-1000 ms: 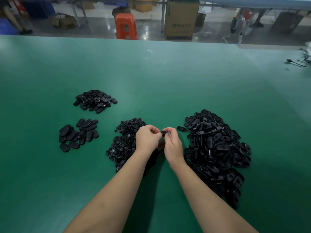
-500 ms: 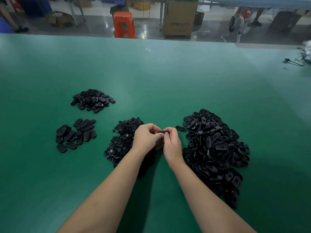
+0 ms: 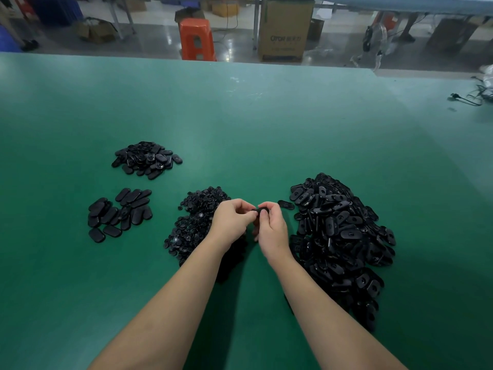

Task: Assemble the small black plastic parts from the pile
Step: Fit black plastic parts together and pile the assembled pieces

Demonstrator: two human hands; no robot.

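Head-camera footage showed little changed from a second earlier: a small black plastic part [image 3: 261,209] was still pinched between the left hand [image 3: 232,221] and right hand [image 3: 272,228] above the green table [image 3: 266,129], so joining was judged unfinished.

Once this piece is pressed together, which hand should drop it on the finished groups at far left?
Probably left. The left hand is nearer the flat group and upper heap; the right hand, also pinching the part, sits beside the big pile.
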